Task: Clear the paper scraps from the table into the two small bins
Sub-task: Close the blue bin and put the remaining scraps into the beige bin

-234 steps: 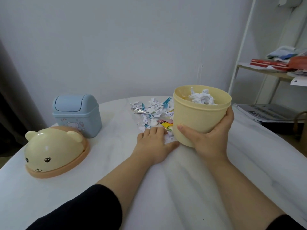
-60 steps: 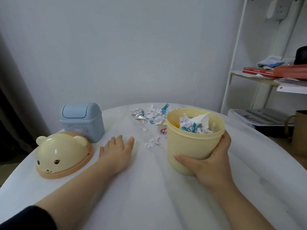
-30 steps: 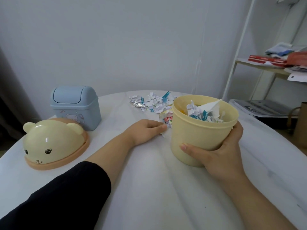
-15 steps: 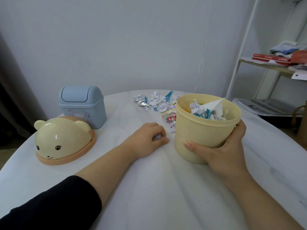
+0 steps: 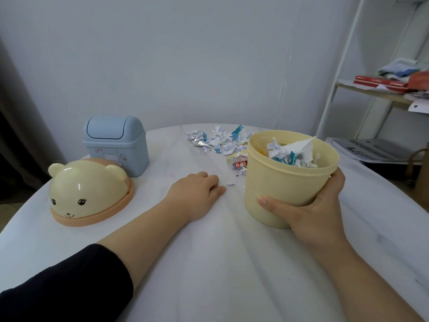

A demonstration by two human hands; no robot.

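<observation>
The right hand (image 5: 325,212) wraps its fingers and thumb round the lower wall of the open yellow bin (image 5: 285,182) towards the right edge of the table (image 5: 209,275). I think this is to keep the bin's mouth close to the paper scraps (image 5: 220,141), which are heaped at the far edge just behind it. The left hand (image 5: 197,194) lies knuckles-up mid-table with fingers curled under, beside one small scrap (image 5: 230,182); whether it holds paper I cannot tell. The bear-shaped lid (image 5: 88,194) rests near the left edge, and the blue bin (image 5: 116,145) behind it has its swing flap closed, which would need pushing first.
</observation>
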